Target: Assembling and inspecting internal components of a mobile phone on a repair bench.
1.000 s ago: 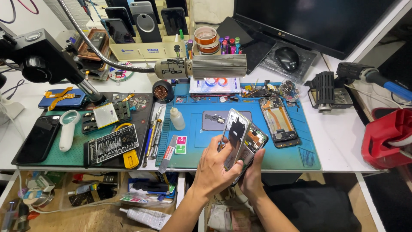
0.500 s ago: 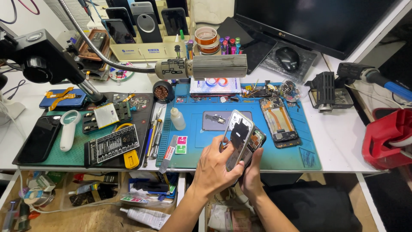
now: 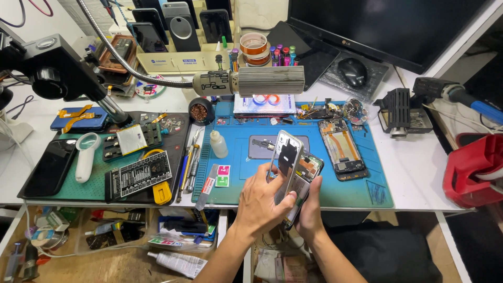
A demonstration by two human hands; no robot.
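Observation:
My left hand grips a silver phone back cover, tilted upright and lifted away from the phone. My right hand holds the opened phone body from below, with its circuit board showing at the top. Both hands hover over the front edge of the blue work mat. A second opened phone lies flat on the mat to the right of my hands.
A small white bottle, tweezers and a screwdriver lie left of my hands. A green mat holds a dark phone, a magnifier and circuit parts. A gooseneck lamp hangs above. A red tool sits at far right.
The silver back cover has tipped a little further away from the phone body. Both hands stay in nearly the same place.

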